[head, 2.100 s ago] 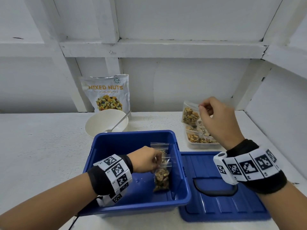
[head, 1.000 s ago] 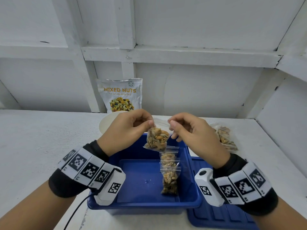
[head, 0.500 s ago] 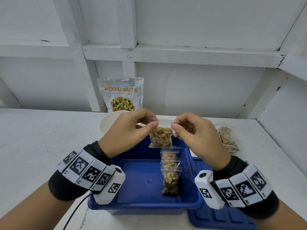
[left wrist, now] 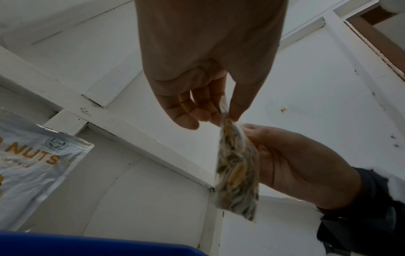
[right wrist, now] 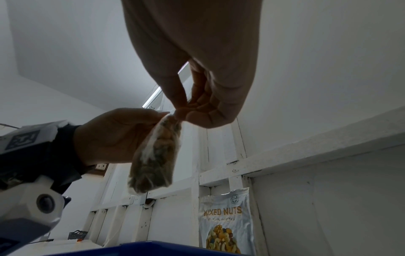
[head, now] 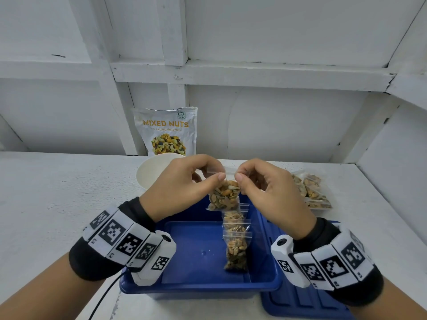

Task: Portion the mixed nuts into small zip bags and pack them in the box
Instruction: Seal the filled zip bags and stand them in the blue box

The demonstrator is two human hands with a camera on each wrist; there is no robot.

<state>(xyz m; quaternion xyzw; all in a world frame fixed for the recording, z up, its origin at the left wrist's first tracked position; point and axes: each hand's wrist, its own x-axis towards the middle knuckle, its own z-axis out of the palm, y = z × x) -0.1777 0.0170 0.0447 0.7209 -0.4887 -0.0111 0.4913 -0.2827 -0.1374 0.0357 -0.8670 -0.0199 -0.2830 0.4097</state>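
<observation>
Two bare hands meet at chest height above a table, both pinching the top strip of one small clear plastic zip bag filled with mixed nuts (head: 223,197). The left hand (head: 184,185) holds the bag's left top corner between thumb and forefinger, its other fingers curled loosely behind. The right hand (head: 268,190) pinches the right top corner in the same way, so the thumbs nearly touch across the seal. The bag hangs straight down between them, bulging with brown, yellow and green nuts, and is seen edge-on from each wrist camera. Both wrists wear black bands carrying white blocks printed with black square markers. Directly beneath the bag sits an open blue plastic box (head: 198,282), with a short row of filled zip bags (head: 236,244) standing along its right inner side, overlapping one another. A blue plastic lid (head: 300,303) lies flat on the table just to the right of the box. Further right, near the wall, a loose pile of more filled zip bags (head: 312,192) rests in a shallow clear tray. Behind the hands stands a round white bowl (head: 152,174), and behind that a white pouch labelled "MIXED NUTS" (head: 166,132) leans upright against the white panelled wall. The white table (head: 57,192) has a rough painted surface.
</observation>
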